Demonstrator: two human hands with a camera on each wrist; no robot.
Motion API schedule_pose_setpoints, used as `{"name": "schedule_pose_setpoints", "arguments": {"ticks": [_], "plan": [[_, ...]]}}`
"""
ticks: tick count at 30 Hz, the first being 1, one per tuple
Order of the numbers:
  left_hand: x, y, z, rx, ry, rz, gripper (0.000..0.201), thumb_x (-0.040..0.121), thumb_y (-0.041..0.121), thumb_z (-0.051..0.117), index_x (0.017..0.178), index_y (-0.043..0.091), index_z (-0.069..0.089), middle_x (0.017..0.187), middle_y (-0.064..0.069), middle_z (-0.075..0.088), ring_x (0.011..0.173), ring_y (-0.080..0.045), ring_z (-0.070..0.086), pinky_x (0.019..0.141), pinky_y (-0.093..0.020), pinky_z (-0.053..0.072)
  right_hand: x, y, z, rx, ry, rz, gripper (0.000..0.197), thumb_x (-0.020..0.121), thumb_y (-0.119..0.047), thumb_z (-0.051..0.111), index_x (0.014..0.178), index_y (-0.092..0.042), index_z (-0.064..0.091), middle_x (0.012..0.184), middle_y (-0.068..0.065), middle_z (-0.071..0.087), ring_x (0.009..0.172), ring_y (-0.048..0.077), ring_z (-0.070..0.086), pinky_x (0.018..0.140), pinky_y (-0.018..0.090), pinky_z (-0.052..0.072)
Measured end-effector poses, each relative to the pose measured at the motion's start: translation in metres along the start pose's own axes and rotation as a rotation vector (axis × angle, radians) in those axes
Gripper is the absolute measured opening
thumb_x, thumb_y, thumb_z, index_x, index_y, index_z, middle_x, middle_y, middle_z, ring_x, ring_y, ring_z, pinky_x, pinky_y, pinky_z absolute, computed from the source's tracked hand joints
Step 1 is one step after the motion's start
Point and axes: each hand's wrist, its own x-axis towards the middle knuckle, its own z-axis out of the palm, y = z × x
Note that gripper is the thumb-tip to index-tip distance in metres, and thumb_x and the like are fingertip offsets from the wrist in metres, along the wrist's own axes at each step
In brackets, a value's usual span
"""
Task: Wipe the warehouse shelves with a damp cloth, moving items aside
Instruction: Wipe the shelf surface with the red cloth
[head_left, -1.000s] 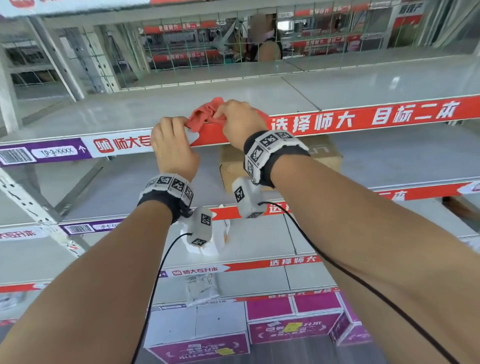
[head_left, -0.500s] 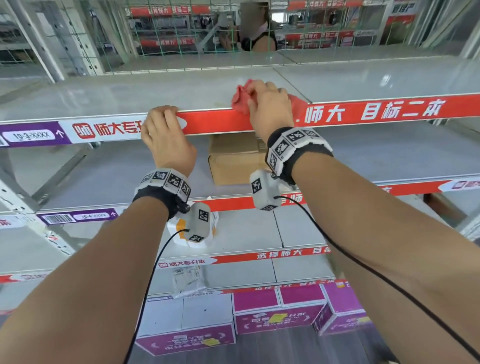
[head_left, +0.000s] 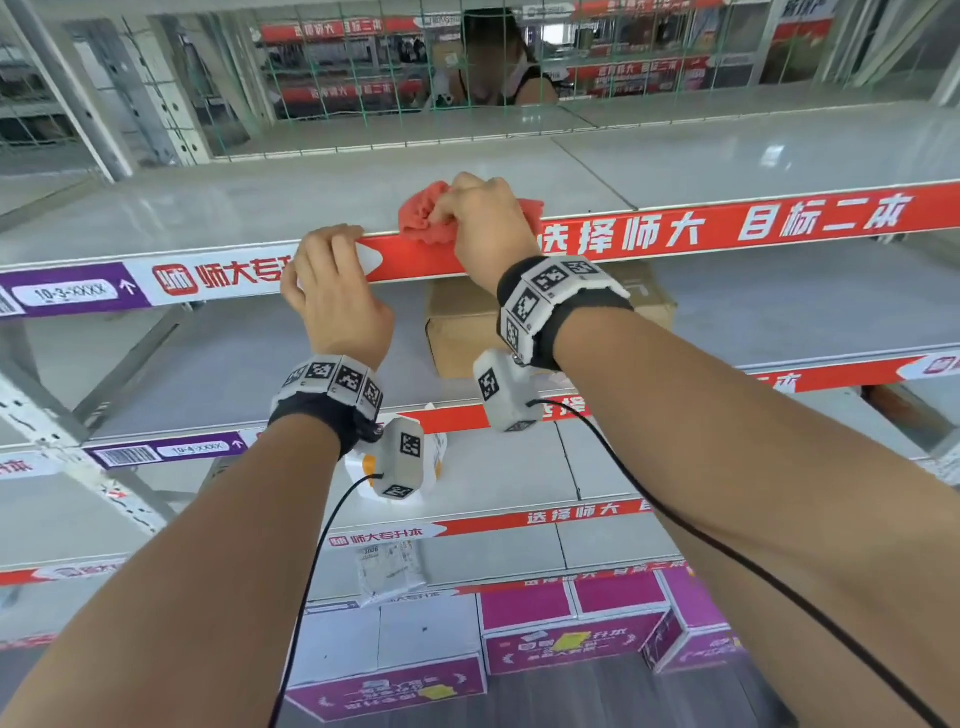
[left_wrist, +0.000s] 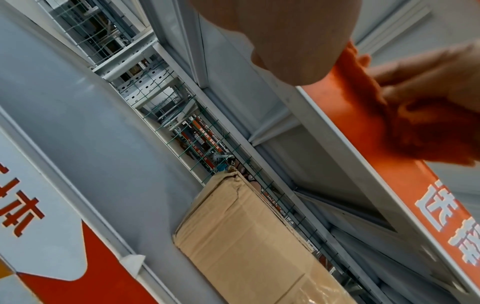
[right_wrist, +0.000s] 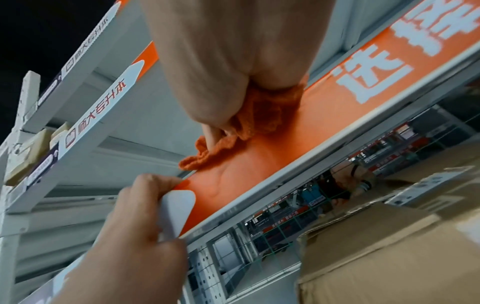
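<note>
**A:** what's the right hand (head_left: 480, 223) on? looks fuzzy

**B:** bunched orange-red knit cloth (head_left: 423, 218), fingers curled round it, pressed on the front lip of the top shelf (head_left: 249, 208). Smooth glossy grey metal with a slick red banner (head_left: 727, 228) along the edge.

**A:** and the left hand (head_left: 332, 291)?

**B:** just beside it, fingers hooked over the same edge, thumb under. Half a sec ago the cloth sat further onto the shelf; it's been pulled back to the lip. Below the grip, a creased cardboard box (head_left: 519, 322); beyond, green wire mesh (head_left: 363, 78).
</note>
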Motion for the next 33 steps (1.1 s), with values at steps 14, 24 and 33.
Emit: {"name": "schedule_pose_setpoints", "arguments": {"ticks": [14, 24, 33], "plan": [[-0.001, 0.013, -0.003, -0.018, -0.039, -0.052, 0.069, 0.058, -0.003, 0.043, 0.125, 0.013, 0.046, 0.131, -0.006, 0.042, 0.129, -0.023, 0.036, 0.103, -0.039, 0.023, 0.015, -0.014, 0.003, 0.055, -0.045, 0.070, 0.032, 0.089, -0.006, 0.051, 0.108, -0.024, 0.069, 0.119, 0.000, 0.059, 0.116, 0.024, 0.047, 0.101, 0.029, 0.040], [-0.002, 0.004, -0.006, -0.010, -0.062, -0.006, 0.071, 0.062, -0.005, 0.044, 0.129, 0.019, 0.044, 0.133, -0.003, 0.042, 0.130, -0.020, 0.036, 0.101, -0.040, 0.025, -0.005, 0.045, -0.032, -0.006, 0.005, 0.330, 0.028, 0.087, -0.008, 0.053, 0.106, -0.021, 0.070, 0.121, 0.008, 0.057, 0.116, 0.029, 0.050, 0.102, 0.036, 0.042], [-0.001, 0.011, -0.005, -0.048, -0.062, -0.035, 0.072, 0.059, -0.008, 0.045, 0.127, 0.014, 0.044, 0.133, -0.006, 0.040, 0.130, -0.022, 0.033, 0.099, -0.042, 0.026, 0.008, -0.001, -0.016, 0.066, -0.067, 0.308, 0.027, 0.089, -0.013, 0.055, 0.114, -0.019, 0.065, 0.125, 0.011, 0.051, 0.118, 0.030, 0.049, 0.101, 0.033, 0.039]]}}
